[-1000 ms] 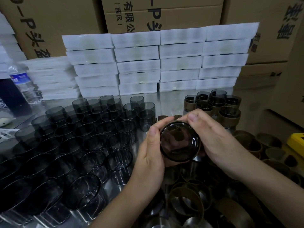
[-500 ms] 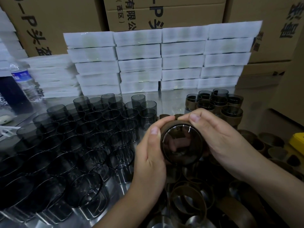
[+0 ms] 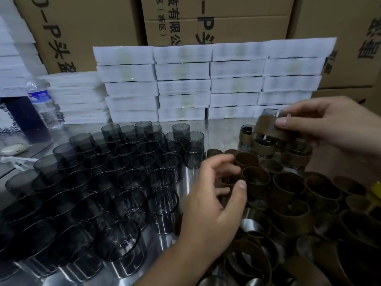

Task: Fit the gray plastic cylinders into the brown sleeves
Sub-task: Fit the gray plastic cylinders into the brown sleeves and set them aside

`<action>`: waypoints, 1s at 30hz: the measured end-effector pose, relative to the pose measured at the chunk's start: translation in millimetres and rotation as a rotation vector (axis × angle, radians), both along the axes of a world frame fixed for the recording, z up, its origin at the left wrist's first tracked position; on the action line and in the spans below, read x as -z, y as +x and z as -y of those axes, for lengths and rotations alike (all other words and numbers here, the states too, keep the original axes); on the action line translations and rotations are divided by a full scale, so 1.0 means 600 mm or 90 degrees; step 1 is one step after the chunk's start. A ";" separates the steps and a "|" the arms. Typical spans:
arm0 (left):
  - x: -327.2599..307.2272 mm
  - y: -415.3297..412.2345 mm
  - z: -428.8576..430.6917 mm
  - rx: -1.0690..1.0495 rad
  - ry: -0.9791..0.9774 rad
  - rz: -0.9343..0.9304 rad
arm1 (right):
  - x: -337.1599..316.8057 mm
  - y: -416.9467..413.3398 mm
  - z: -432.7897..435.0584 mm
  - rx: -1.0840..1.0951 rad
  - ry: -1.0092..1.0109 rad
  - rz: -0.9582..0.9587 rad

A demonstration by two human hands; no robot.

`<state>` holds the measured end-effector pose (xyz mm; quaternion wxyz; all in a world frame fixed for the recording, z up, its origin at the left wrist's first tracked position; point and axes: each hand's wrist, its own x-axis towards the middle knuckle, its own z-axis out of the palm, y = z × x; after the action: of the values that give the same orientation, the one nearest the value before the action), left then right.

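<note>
Several smoky gray plastic cylinders (image 3: 123,162) stand upright in rows on the left of the metal table (image 3: 218,131). Loose brown sleeves (image 3: 288,193) are piled on the right. My right hand (image 3: 325,124) pinches a gray cylinder fitted in a brown sleeve (image 3: 268,126) and holds it tilted above the group of sleeved cylinders (image 3: 263,149) at the back right. My left hand (image 3: 214,203) hovers over the near edge of the sleeve pile, fingers loosely curled and thumb out, with nothing gripped between them.
Stacks of white foam trays (image 3: 185,83) line the back of the table, with cardboard boxes (image 3: 226,21) behind them. A water bottle (image 3: 41,104) stands at the far left. A yellow object (image 3: 376,188) shows at the right edge.
Both hands held the cylinder and sleeve together in front of me. Now the right hand alone has carried the sleeved cylinder to the back right, and the left hand has dropped to the sleeve pile.
</note>
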<state>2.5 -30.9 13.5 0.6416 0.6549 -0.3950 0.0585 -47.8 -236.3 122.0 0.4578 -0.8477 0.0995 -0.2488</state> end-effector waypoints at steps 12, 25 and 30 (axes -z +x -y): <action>0.002 0.004 0.001 0.012 0.125 0.035 | 0.091 0.028 0.127 0.168 -0.115 -0.279; 0.000 0.002 -0.001 0.023 0.125 0.038 | 0.111 0.088 0.150 0.239 -0.399 -0.446; 0.001 0.003 -0.001 0.019 0.122 0.054 | 0.074 0.132 0.103 0.299 -0.566 -0.377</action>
<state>4.5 -30.5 13.1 0.5595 0.7043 -0.4353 0.0383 31.3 -298.2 77.6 -0.0563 -0.9472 0.2944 -0.1140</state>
